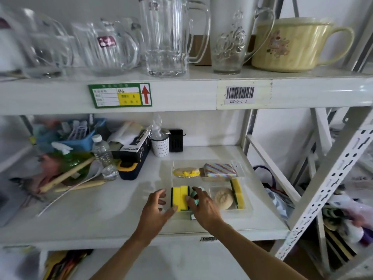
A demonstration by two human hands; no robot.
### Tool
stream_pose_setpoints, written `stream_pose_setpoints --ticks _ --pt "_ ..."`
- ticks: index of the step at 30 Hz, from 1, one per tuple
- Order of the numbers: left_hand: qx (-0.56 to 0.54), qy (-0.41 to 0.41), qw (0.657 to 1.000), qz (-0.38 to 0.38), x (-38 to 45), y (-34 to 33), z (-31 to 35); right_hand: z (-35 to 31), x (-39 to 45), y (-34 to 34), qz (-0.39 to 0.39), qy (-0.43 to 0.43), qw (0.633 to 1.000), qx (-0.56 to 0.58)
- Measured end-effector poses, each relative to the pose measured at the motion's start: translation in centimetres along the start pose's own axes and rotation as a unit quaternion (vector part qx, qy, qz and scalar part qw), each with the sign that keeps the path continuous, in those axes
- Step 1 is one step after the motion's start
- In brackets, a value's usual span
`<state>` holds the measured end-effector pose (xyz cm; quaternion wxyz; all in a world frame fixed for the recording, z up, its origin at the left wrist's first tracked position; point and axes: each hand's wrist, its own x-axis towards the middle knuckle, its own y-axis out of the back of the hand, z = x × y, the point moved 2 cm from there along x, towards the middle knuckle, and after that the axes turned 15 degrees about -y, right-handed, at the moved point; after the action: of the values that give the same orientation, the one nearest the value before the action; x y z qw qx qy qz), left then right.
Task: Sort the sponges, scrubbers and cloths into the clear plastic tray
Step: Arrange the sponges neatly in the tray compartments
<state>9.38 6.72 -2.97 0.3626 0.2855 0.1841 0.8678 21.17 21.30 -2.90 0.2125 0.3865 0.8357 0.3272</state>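
A clear plastic tray [249, 196] with compartments lies on the middle shelf. Yellow sponges with green backs [180, 197] fill its front left compartment. My left hand [156, 209] hovers at their left edge, fingers spread. My right hand [201, 205] rests on the sponges' right side, fingers curled over a teal ring-shaped scrubber [196, 196]; the grip is partly hidden. A tan round scrubber [223, 198] and another yellow-green sponge [237, 194] sit in the front right compartment. A yellow cloth scrubber [186, 172] and a striped cloth [220, 169] occupy the back compartments.
Left of the tray lie a water bottle [103, 153], a black and yellow box [131, 158], wooden sticks [66, 176] and a blue basket [80, 138]. A white cup [160, 145] stands behind the tray. Glass jugs [165, 35] line the upper shelf. A slanted metal brace [327, 190] runs at the right.
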Motion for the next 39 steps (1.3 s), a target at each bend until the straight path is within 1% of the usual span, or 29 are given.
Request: stream_pose_setpoints --ticks 2,4,11,17,25,32,36,39 --pt "-0.007 0.001 0.999 -0.035 -0.5 -0.5 -0.3 0.1 -0.3 -0.3 -0.018 0.003 1.000 -0.019" --pt "0.001 -0.016 0.999 -0.048 -0.3 -1.0 -0.3 -0.1 -0.4 -0.5 -0.026 0.010 0.999 -0.032" --pt "0.013 -0.036 0.999 -0.031 1.4 -1.6 -0.5 -1.5 -0.4 -0.9 -0.032 0.015 0.999 -0.041" --pt "-0.027 -0.025 0.999 -0.027 3.0 -1.4 -0.2 -3.0 0.3 -0.4 -0.012 0.010 1.000 -0.027" --pt "0.042 -0.030 0.998 -0.032 5.1 -1.8 0.1 -4.4 1.1 0.9 0.014 -0.004 0.998 -0.066" --pt "0.077 -0.040 0.996 -0.035 5.6 -1.9 0.0 -5.1 1.3 1.1 0.014 -0.041 0.998 -0.051" --pt "0.120 -0.062 0.988 -0.071 5.3 -1.9 -0.7 -5.1 1.5 0.8 0.014 -0.065 0.997 -0.046" --pt "0.112 -0.059 0.988 -0.089 4.7 -2.2 -1.0 -4.4 1.6 0.2 0.006 -0.077 0.996 -0.034"
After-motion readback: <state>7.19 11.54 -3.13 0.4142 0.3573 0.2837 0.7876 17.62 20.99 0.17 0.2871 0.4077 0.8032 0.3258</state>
